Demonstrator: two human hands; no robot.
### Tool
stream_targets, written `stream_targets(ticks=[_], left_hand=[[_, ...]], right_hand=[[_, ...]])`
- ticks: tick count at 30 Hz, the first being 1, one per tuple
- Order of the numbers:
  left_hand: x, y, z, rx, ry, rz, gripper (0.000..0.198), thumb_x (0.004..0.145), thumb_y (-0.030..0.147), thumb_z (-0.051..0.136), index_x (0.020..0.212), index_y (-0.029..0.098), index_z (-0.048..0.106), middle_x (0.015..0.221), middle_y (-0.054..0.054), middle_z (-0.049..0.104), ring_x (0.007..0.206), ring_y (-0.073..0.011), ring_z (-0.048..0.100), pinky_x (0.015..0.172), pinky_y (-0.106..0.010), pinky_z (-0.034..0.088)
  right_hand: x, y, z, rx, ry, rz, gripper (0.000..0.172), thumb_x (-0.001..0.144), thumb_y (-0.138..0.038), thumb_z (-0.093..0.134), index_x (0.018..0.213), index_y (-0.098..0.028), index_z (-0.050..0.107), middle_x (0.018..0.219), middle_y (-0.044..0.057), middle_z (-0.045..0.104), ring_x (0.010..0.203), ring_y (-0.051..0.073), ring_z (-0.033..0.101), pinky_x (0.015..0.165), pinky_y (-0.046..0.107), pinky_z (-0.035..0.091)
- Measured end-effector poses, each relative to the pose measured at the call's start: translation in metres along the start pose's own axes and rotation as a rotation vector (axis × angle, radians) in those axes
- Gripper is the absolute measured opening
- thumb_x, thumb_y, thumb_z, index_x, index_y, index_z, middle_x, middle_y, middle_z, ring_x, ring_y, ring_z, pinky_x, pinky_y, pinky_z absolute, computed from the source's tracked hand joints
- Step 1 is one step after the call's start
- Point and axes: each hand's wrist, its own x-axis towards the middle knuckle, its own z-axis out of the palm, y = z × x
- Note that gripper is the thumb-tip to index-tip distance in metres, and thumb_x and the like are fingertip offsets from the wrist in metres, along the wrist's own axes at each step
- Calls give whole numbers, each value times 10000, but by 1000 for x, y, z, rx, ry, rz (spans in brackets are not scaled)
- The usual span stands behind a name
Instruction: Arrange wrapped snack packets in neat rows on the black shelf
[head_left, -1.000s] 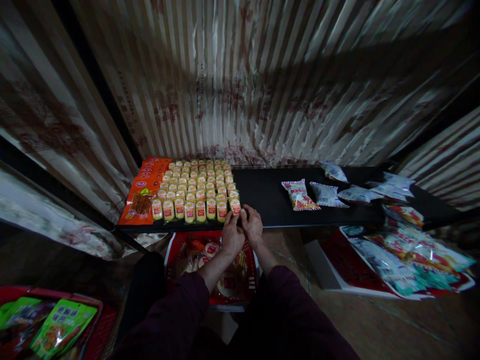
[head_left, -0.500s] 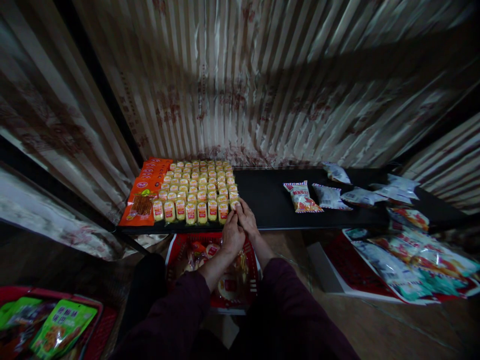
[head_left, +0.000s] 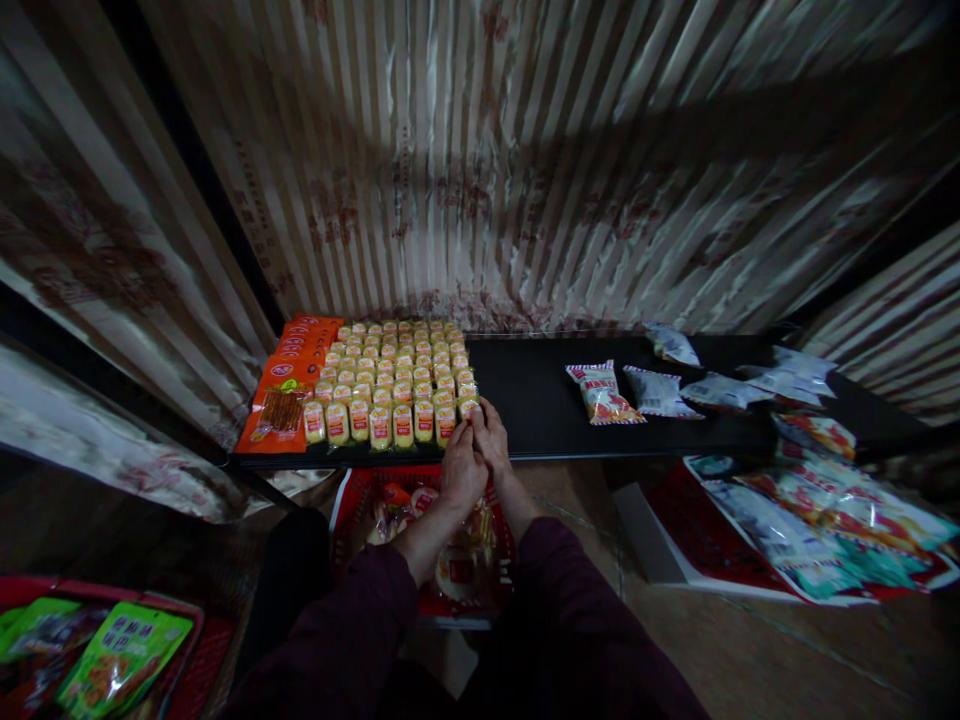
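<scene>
Small yellow wrapped cakes [head_left: 403, 425] stand in several tight rows on the black shelf [head_left: 525, 400]. At the front right corner of the block, one wrapped cake [head_left: 468, 408] is partly covered by my fingers. My right hand [head_left: 492, 440] curls around its right side, thumb at its front. My left hand [head_left: 463, 470] is closed just below and left, its fingers against the same cake and touching my right hand. What my left fingertips grip is partly hidden. Orange snack packets [head_left: 281, 385] lie overlapped along the left of the cakes.
Below the shelf, a red basket [head_left: 345, 500] holds more packaged food. Several white-and-red snack bags [head_left: 604, 392] lie on the shelf's right part. A right-hand basket [head_left: 675, 515] is heaped with bags; another at lower left [head_left: 196, 615] holds green pouches [head_left: 124, 655]. Striped curtain [head_left: 450, 150] hangs behind.
Both hands stay at the front right corner cake, with only a very slight shift of the fingers. The view has moved a little; the packages keep their places.
</scene>
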Motion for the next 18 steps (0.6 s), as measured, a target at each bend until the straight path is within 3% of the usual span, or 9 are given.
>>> stream_targets(ticks=[8, 14, 18], left_hand=[[3, -15, 4, -110, 11, 18, 608, 733, 35, 425, 1329, 115, 511, 1387, -125, 524, 1308, -206, 460, 1151, -352, 318], [-1, -16, 4, -151, -20, -59, 712, 751, 67, 454, 1451, 86, 329, 1415, -172, 487, 1272, -234, 504, 1091, -367, 391], [0, -17, 3, -140, -38, -73, 729, 757, 84, 464, 1467, 86, 300, 1434, -169, 466, 1285, -228, 493, 1093, -341, 388]], right_hand=[[-4, -3, 7, 49, 60, 23, 589, 868, -494, 320, 1267, -125, 545, 1260, 149, 600, 1181, 250, 530, 1067, 413, 357], [-4, -8, 8, 19, 37, 50, 603, 882, -504, 308, 1326, -143, 499, 1327, 132, 564, 1236, 241, 498, 1093, 407, 329], [-3, -7, 11, -16, 28, 11, 604, 890, -491, 283, 1329, -135, 496, 1329, 135, 565, 1242, 239, 497, 1097, 405, 327]])
